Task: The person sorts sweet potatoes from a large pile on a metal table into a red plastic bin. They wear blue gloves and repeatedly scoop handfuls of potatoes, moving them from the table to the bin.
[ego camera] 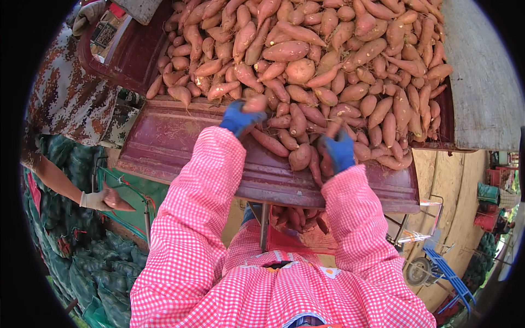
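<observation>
A large heap of reddish sweet potatoes [286, 51] covers the vehicle's cargo bed and spills onto its lowered dark-red metal tailgate [164, 143]. Blue gloves cover both hands. At the heap's near left edge, my left hand [243, 119] grips a motion-blurred sweet potato [255, 103]. Further right, my right hand [341, 151] closes around a sweet potato [326, 162] over the tailgate; its fingers are partly hidden and blurred. Below the tailgate, more sweet potatoes [296, 217] lie in a red container [305, 242], possibly a mesh bag, in front of my body.
To the left, another person in camouflage clothing [74, 86] holds a sweet potato [119, 200] in a gloved hand [95, 201] beside a green net bag [127, 201] on a metal frame. Filled net sacks [106, 262] lie below. A grey board [480, 82] and blue hand cart [447, 268] are right.
</observation>
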